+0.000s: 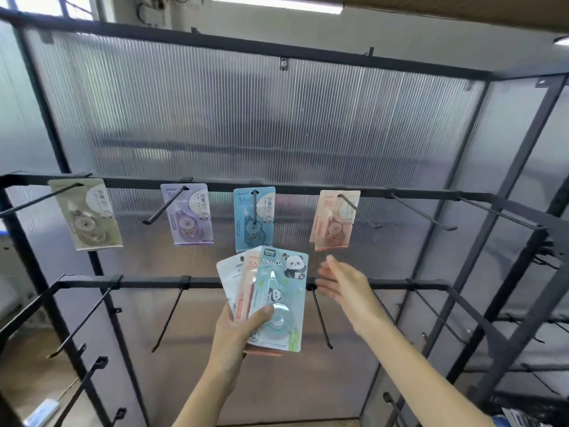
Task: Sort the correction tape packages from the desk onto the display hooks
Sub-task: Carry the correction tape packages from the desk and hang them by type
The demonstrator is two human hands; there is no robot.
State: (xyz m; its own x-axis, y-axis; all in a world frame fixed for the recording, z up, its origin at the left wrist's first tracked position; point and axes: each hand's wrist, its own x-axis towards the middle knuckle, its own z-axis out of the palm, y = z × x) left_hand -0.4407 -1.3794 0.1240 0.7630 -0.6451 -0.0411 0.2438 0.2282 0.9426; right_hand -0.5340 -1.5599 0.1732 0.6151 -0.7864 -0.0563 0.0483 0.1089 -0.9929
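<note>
Head view: nearest the camera, a fan of three packages is gripped in the left hand (238,326), with the thumb curled across the front of the panda package (280,298), a pale blue card lying on top. Behind it, a peach package (250,282) and a white package (234,277) are held in the same grip, both partly hidden. Just right of the panda package, the right hand (340,285) is held with fingers straight and spread; nothing is grasped by it, and its outline is blurred.

Behind the panda package runs the lower rail (147,284) of the display rack, whose hooks are bare, one of them, the empty hook (320,315), just to the package's right. Above and beyond the panda package, four hung packages are seen on the upper rail: a beige package (87,215) far to the left, a lilac package (189,215) up and left, a blue package (254,218) directly above, and a pink package (334,221) up and right. The worktop is not in view.

The step in hand is judged to be the picking of one package from the fan for hanging. For the next move, the top card would need to be pinched by the free hand and its hang hole threaded onto a hook of matching kind.
</note>
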